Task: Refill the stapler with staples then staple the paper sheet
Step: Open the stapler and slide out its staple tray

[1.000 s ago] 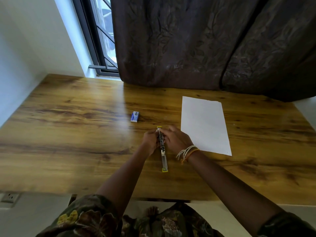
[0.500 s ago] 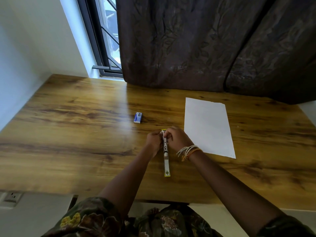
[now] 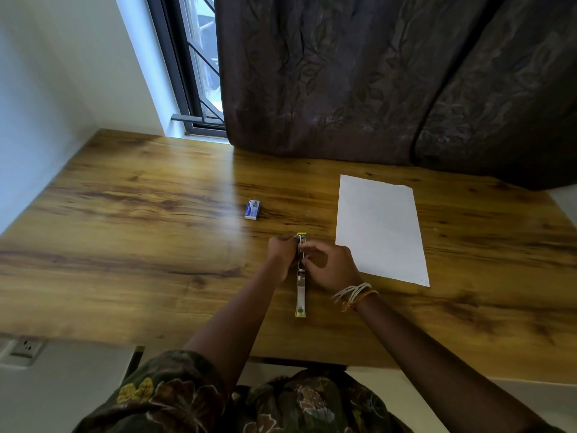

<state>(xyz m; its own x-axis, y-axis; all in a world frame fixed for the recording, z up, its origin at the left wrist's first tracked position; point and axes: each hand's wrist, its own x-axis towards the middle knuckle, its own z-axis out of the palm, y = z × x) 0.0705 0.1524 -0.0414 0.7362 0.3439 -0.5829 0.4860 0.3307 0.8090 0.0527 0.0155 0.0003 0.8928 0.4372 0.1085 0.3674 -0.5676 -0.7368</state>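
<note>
A narrow metal stapler [image 3: 301, 292] with yellow ends lies unfolded flat on the wooden table [image 3: 140, 245], its long axis pointing away from me. My left hand [image 3: 281, 254] grips the far half from the left side. My right hand [image 3: 331, 267] pinches the same part from the right, fingertips on the metal channel. Whether staples sit between my fingers is too small to tell. A small blue staple box [image 3: 252, 209] lies shut beyond and to the left of my hands. The white paper sheet [image 3: 379, 228] lies flat to the right, untouched.
A dark curtain [image 3: 374, 82] hangs along the table's far edge, with a barred window [image 3: 199, 73] at the far left. A wall socket [image 3: 26, 346] sits low at the left. My patterned clothing [image 3: 218, 401] fills the bottom of the view.
Both hands stay on the stapler's far half. My right hand's fingers have lifted and spread a little over the channel. The camera has shifted slightly.
</note>
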